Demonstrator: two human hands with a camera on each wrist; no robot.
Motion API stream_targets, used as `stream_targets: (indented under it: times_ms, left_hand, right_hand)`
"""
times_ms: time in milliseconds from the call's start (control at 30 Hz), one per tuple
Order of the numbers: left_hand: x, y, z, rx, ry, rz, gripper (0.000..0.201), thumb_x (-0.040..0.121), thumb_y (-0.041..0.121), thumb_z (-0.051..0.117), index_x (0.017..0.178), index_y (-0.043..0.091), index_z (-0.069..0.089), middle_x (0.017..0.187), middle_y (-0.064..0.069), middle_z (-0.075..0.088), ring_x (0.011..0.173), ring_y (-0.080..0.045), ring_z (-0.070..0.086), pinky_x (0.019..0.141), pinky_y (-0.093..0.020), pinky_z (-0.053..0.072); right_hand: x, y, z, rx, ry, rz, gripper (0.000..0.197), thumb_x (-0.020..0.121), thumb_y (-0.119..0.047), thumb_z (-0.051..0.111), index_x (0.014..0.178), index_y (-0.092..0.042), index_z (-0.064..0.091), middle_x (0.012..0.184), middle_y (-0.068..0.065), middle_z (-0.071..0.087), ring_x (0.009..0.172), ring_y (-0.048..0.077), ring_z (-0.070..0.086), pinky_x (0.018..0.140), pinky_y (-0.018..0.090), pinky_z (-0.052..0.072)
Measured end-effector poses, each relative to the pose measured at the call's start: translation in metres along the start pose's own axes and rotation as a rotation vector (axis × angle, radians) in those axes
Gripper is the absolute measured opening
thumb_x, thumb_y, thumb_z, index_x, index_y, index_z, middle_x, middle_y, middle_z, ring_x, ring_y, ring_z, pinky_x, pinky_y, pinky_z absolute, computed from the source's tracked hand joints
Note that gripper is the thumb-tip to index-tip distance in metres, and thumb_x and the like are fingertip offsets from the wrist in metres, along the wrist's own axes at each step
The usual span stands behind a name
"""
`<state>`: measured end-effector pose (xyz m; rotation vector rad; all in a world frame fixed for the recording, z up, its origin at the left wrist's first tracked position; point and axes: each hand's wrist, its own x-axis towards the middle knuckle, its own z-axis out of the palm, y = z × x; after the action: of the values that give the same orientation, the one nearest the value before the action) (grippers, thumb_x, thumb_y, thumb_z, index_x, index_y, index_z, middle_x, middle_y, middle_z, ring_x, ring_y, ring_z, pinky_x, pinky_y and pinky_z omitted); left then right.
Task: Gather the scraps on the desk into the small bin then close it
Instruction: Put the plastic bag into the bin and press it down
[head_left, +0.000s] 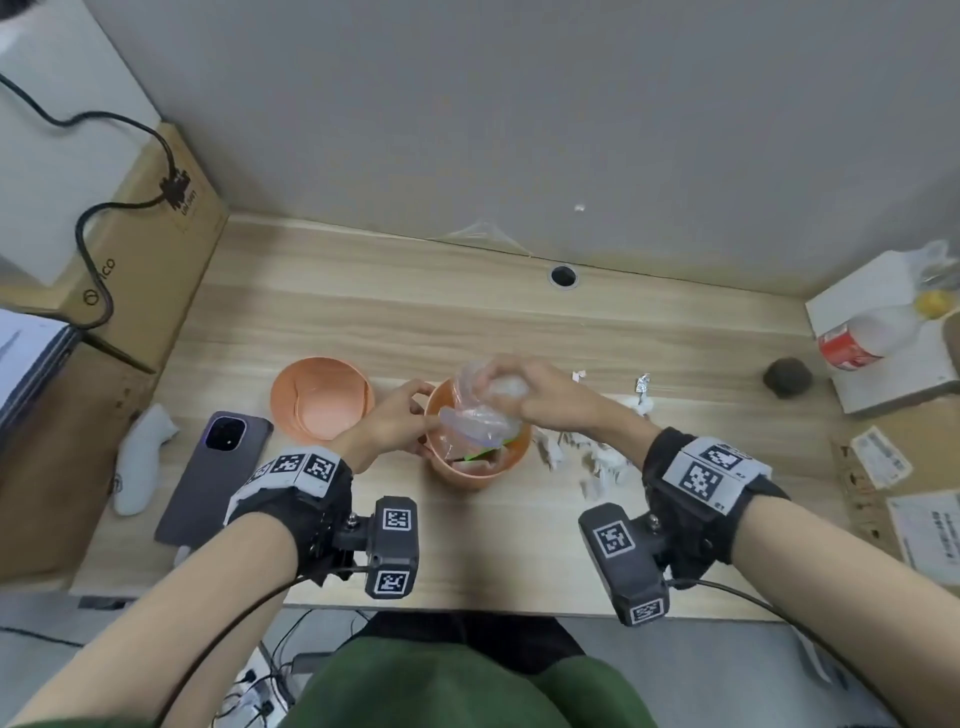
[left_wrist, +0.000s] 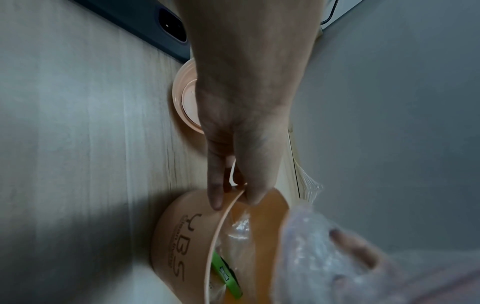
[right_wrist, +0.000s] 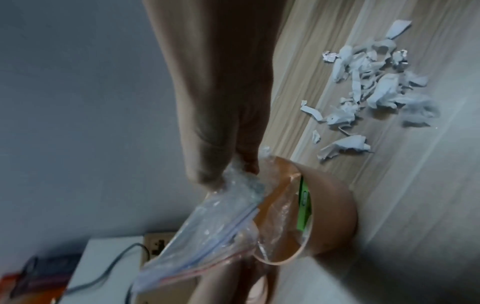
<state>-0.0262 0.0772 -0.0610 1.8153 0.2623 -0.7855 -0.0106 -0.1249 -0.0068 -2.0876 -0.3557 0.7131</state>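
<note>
Your left hand (head_left: 392, 415) pinches the near-left rim of the small orange bin (head_left: 480, 467), thumb inside and fingers (left_wrist: 217, 193) against the outer wall, steadying it on the desk (head_left: 467, 322). Your right hand (head_left: 540, 397) has its fingers curled round a clear plastic bag (head_left: 480, 410), held over the bin's open mouth. The bin's lid (head_left: 322, 397) lies upturned just left of it, and torn paper scraps (head_left: 597, 457) sit to its right.

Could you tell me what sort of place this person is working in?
Probably an office desk or work cubicle. The wood-grain desk has a cable hole and stands against grey partition walls; cardboard boxes, a phone and a power cable sit at its left.
</note>
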Motion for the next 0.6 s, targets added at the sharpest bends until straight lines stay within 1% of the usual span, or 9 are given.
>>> stream_targets:
  times_ms: [67, 100, 167, 267, 333, 400, 467, 533, 600]
  left_hand:
    - [-0.001, -0.002, 0.0, -0.013, -0.01, -0.001, 0.044, 0.09, -0.001, 0.055, 0.132, 0.008, 0.044, 0.088, -0.013, 0.058, 0.064, -0.017, 0.062, 0.052, -0.022, 0.057]
    - [-0.001, -0.003, 0.0, -0.013, -0.011, -0.004, 0.044, 0.09, -0.001, 0.053, 0.132, 0.008, 0.044, 0.087, -0.014, 0.057, 0.064, -0.017, 0.062, 0.053, -0.023, 0.058]
    - [-0.002, -0.005, 0.001, -0.018, -0.012, -0.008, 0.044, 0.089, -0.002, 0.052, 0.131, 0.008, 0.044, 0.086, -0.013, 0.057, 0.063, -0.018, 0.063, 0.058, -0.025, 0.06]
    - [-0.003, -0.008, 0.0, -0.029, -0.023, -0.007, 0.044, 0.089, -0.003, 0.052, 0.13, 0.009, 0.044, 0.084, -0.011, 0.055, 0.062, -0.016, 0.062, 0.059, -0.025, 0.06]
    - [-0.004, -0.009, 0.0, -0.043, -0.031, -0.007, 0.045, 0.088, -0.003, 0.053, 0.131, 0.009, 0.043, 0.084, -0.012, 0.054, 0.062, -0.016, 0.062, 0.06, -0.025, 0.06]
    - [-0.005, -0.01, -0.001, -0.057, -0.038, -0.009, 0.046, 0.089, -0.003, 0.053, 0.131, 0.009, 0.042, 0.084, -0.011, 0.054, 0.062, -0.016, 0.062, 0.061, -0.025, 0.061]
    - [-0.006, -0.011, -0.002, -0.069, -0.035, -0.01, 0.044, 0.09, -0.002, 0.053, 0.131, 0.009, 0.041, 0.081, -0.009, 0.052, 0.061, -0.015, 0.062, 0.062, -0.025, 0.061]
    - [-0.007, -0.012, -0.001, -0.077, -0.034, -0.003, 0.043, 0.091, 0.0, 0.053, 0.131, 0.009, 0.041, 0.08, -0.008, 0.051, 0.064, -0.015, 0.062, 0.064, -0.027, 0.061]
    - [-0.009, -0.012, -0.001, -0.083, -0.043, -0.002, 0.044, 0.091, 0.001, 0.054, 0.132, 0.009, 0.04, 0.081, -0.008, 0.051, 0.065, -0.016, 0.063, 0.064, -0.028, 0.061]
  right_hand:
    - [-0.001, 0.003, 0.008, -0.163, -0.036, -0.095, 0.048, 0.082, -0.006, 0.062, 0.127, -0.014, 0.047, 0.127, 0.0, 0.053, 0.116, 0.011, 0.047, 0.096, 0.016, 0.035]
    - [0.0, 0.007, 0.013, -0.202, -0.061, -0.105, 0.056, 0.079, -0.003, 0.061, 0.131, -0.013, 0.042, 0.132, 0.003, 0.05, 0.12, 0.014, 0.045, 0.1, 0.019, 0.035]
    - [0.006, 0.011, 0.024, -0.305, -0.096, -0.111, 0.053, 0.076, 0.001, 0.059, 0.126, -0.011, 0.045, 0.128, 0.009, 0.052, 0.12, 0.021, 0.047, 0.102, 0.03, 0.038]
    - [0.019, 0.012, 0.035, -0.52, -0.054, -0.083, 0.033, 0.08, -0.001, 0.053, 0.111, -0.008, 0.059, 0.121, 0.009, 0.06, 0.113, 0.025, 0.054, 0.083, 0.022, 0.036]
    - [0.029, 0.017, 0.041, -0.67, -0.064, -0.105, 0.027, 0.082, -0.001, 0.052, 0.106, -0.008, 0.062, 0.119, 0.01, 0.06, 0.112, 0.025, 0.054, 0.079, 0.021, 0.033]
    - [0.039, 0.026, 0.047, -0.784, -0.129, -0.125, 0.031, 0.084, -0.008, 0.054, 0.114, -0.011, 0.06, 0.13, 0.011, 0.051, 0.123, 0.027, 0.048, 0.092, 0.028, 0.039]
    - [0.047, 0.032, 0.055, -0.849, -0.232, -0.053, 0.045, 0.087, -0.022, 0.053, 0.131, -0.013, 0.049, 0.143, 0.013, 0.04, 0.132, 0.031, 0.039, 0.105, 0.042, 0.038]
    - [0.052, 0.039, 0.064, -0.89, -0.35, 0.042, 0.067, 0.084, -0.051, 0.038, 0.14, -0.014, 0.035, 0.15, 0.015, 0.032, 0.136, 0.038, 0.032, 0.109, 0.053, 0.032]
    - [0.058, 0.045, 0.07, -0.905, -0.498, 0.127, 0.087, 0.072, -0.063, 0.018, 0.144, -0.015, 0.022, 0.155, 0.016, 0.02, 0.141, 0.042, 0.021, 0.112, 0.061, 0.021]
